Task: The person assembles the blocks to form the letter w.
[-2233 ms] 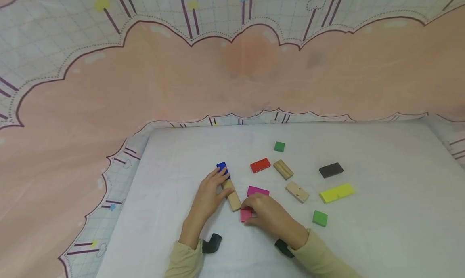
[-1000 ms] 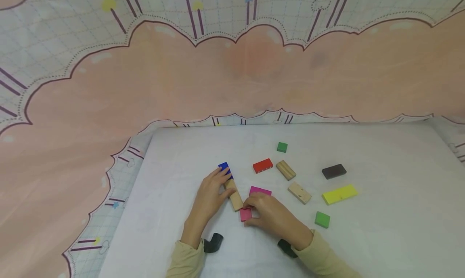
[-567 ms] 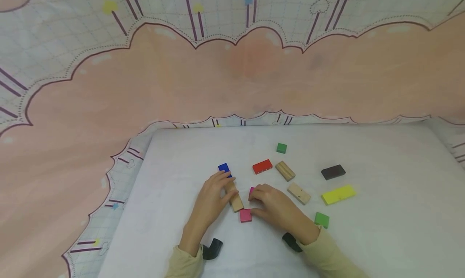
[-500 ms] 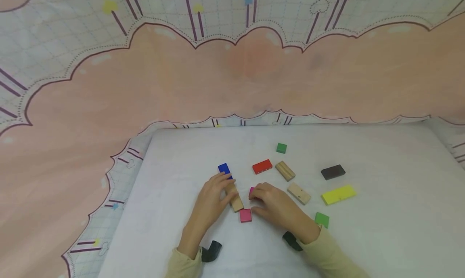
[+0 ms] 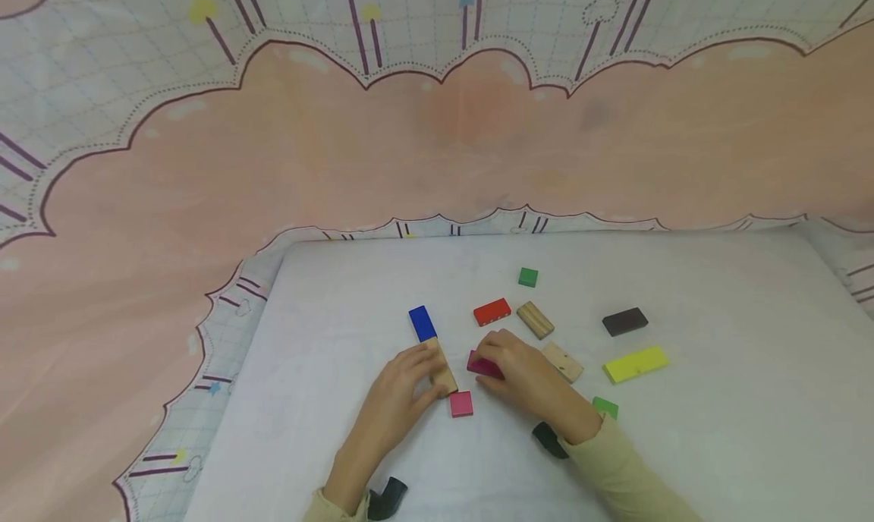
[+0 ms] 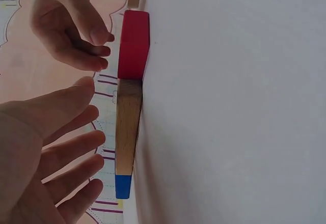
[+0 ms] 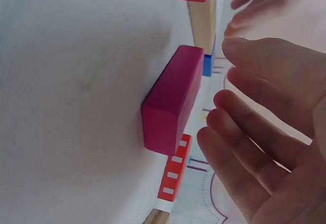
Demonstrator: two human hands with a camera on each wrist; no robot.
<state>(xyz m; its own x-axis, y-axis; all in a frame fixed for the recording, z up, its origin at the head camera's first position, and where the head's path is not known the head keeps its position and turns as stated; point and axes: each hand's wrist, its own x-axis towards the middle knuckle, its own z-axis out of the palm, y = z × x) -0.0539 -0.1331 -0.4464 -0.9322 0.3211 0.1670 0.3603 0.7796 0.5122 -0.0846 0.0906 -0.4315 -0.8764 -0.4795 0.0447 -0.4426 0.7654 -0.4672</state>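
A blue block [image 5: 422, 322], a plain wooden block [image 6: 128, 127] and a pink square block [image 5: 461, 404] lie in a row, ends meeting. My left hand [image 5: 396, 385] hovers over the wooden block, partly covering it in the head view; the left wrist view shows its relaxed fingers [image 6: 76, 147] apart from the row. To the right, a magenta block [image 7: 173, 94] lies on the white cloth. Beside and above it is my right hand [image 5: 526, 374], fingers loosely bent, with a gap between them and the block in the right wrist view.
Red [image 5: 492, 312], grooved wooden [image 5: 536, 320], pale wooden [image 5: 563, 363], black [image 5: 624, 322] and yellow [image 5: 636, 365] blocks lie farther right. One green block [image 5: 528, 277] is at the back; another green block [image 5: 605, 407] sits by the right forearm. A patterned cloth [image 5: 410, 143] hangs behind.
My right hand has let go of the pink square and moved up and right to the magenta block. My left hand has slid back toward me, uncovering the blue block.
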